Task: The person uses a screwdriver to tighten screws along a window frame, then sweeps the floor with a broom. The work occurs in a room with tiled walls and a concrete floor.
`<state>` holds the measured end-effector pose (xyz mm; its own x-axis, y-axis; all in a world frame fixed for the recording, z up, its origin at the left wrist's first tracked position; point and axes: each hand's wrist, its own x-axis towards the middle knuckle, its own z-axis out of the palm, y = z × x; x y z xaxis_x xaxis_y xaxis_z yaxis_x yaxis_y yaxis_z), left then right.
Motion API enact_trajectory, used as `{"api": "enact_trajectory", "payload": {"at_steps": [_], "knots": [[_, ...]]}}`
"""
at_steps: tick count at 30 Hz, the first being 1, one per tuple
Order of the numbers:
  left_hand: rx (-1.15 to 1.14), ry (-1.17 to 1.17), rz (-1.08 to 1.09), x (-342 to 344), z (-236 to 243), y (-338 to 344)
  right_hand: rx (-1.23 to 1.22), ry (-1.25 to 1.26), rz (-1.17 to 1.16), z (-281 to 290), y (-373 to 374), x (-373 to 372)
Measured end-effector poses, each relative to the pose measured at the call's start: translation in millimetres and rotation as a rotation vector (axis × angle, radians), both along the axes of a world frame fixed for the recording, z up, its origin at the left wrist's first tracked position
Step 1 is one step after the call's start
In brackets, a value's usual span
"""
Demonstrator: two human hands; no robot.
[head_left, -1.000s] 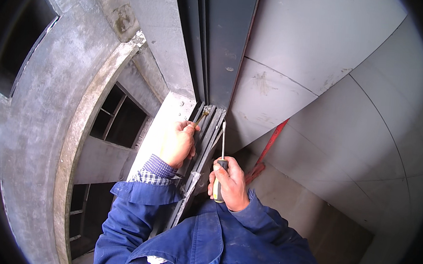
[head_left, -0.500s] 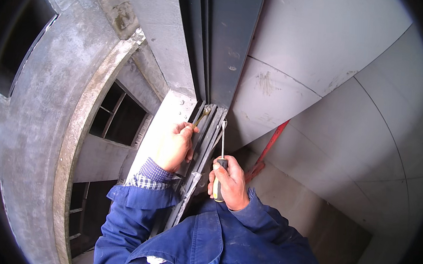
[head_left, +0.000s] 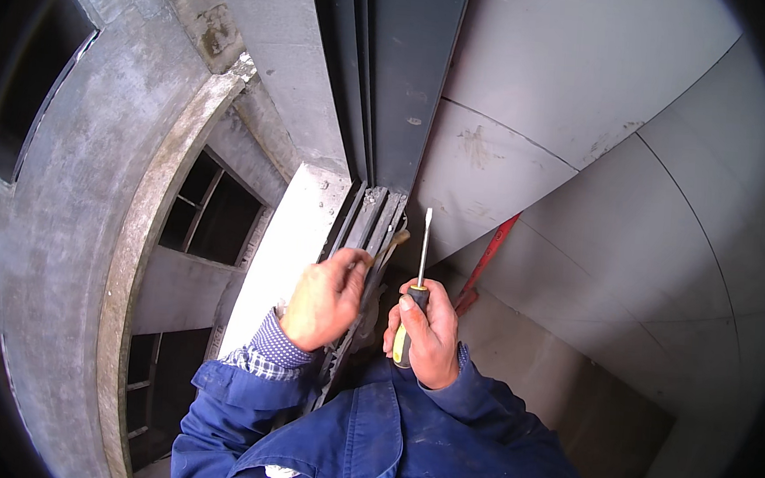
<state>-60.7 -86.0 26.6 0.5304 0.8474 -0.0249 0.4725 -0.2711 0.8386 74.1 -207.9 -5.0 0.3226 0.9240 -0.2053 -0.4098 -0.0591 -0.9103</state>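
Note:
My right hand is wrapped round the black-and-yellow handle of a flat-blade screwdriver. Its shaft points away from me, with the tip free in the air. My left hand is closed on a small tan tool that looks like a brush, slightly blurred; its head is over the right edge of the grooved metal window track. Grey debris lies in the grooves at the track's far end. The left hand covers the middle of the track.
A dark grey window frame upright rises from the track's far end. White sill runs along the left, with a concrete building outside. Light wall panels stand at the right, and a red bar leans below them.
My left hand has shifted right, taking the small brush from the track's grooves to its right edge. The screwdriver has moved back and right, its tip now off the track.

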Motion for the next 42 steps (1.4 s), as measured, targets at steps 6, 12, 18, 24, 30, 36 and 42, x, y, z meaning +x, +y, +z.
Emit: {"api": "enact_trajectory", "payload": {"at_steps": [6, 12, 18, 24, 30, 36, 42], "knots": [[-0.331, -0.234, 0.192, -14.5, -9.9, 16.5, -0.028, 0.035, 0.025, -5.0, 0.5, -0.8], [-0.510, -0.273, 0.184, -19.2, -16.8, 21.7, -0.029, 0.020, 0.044, -6.0, 0.8, -1.2], [-0.528, -0.273, 0.102, -12.2, -2.0, 13.7, -0.037, 0.022, 0.031, -10.1, 1.8, -1.5], [-0.393, -0.206, 0.041, -9.4, -7.0, 15.2, -0.096, 0.039, 0.067, -6.6, 4.7, -1.3], [-0.124, -0.127, 0.080, 6.4, -25.5, 25.6, -0.116, 0.046, 0.082, -8.4, 6.2, -1.9], [-0.235, -0.258, 0.218, 29.2, -30.4, 28.2, -0.110, 0.024, 0.075, -11.5, 7.1, -0.8], [-0.453, -0.515, 0.240, 21.3, -44.7, 28.7, -0.106, 0.027, 0.073, -15.9, 6.1, -0.4]]}}
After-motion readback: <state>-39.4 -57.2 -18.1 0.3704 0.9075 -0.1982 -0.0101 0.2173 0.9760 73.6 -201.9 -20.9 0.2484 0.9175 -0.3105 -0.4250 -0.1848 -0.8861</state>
